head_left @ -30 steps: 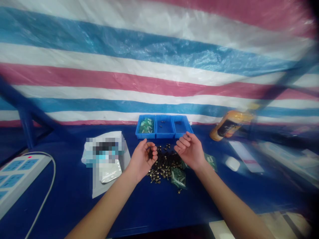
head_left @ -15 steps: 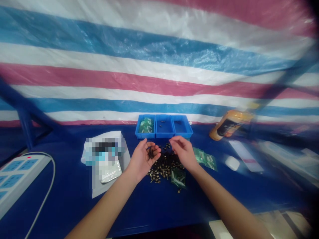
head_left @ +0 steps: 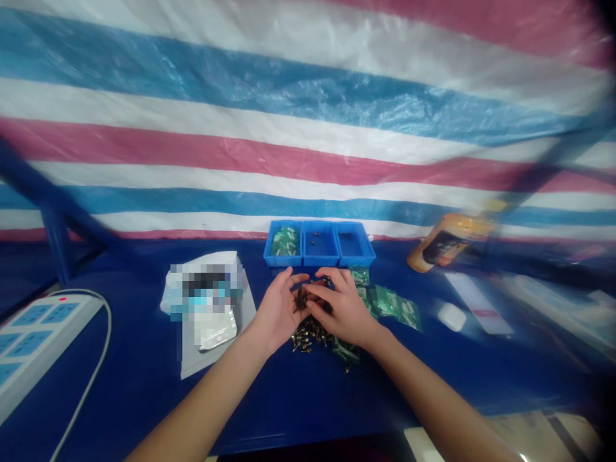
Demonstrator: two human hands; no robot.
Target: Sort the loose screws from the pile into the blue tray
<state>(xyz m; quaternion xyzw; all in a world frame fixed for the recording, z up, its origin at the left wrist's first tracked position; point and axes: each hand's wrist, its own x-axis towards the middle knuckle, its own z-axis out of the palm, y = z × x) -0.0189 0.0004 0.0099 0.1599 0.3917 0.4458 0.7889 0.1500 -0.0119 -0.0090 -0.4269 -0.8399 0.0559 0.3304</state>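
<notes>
Palm up and cupped, my left hand [head_left: 278, 311] holds a few small dark screws [head_left: 301, 298]. My right hand [head_left: 347, 308] is bent over that palm, its thumb and fingertips touching the screws or very close to them; what is between these fingers is hidden. Under both hands lies a pile of black and brass-coloured screws [head_left: 305, 337], partly covered by them. A small green packet [head_left: 345, 350] rests at the pile's near right side. More green packets [head_left: 394, 308] lie to the right of my right hand.
Three joined blue bins [head_left: 320, 262] stand behind the pile; the left one contains green packets, the middle one a few screws. At left are a digital scale [head_left: 219, 330] on a white bag and a power strip [head_left: 43, 337]. A bottle [head_left: 445, 240] and a white case [head_left: 451, 316] are at right.
My right hand has moved left and down, from above the pile to the palm of my left hand. Another green packet behind it now shows. The view has shifted slightly.
</notes>
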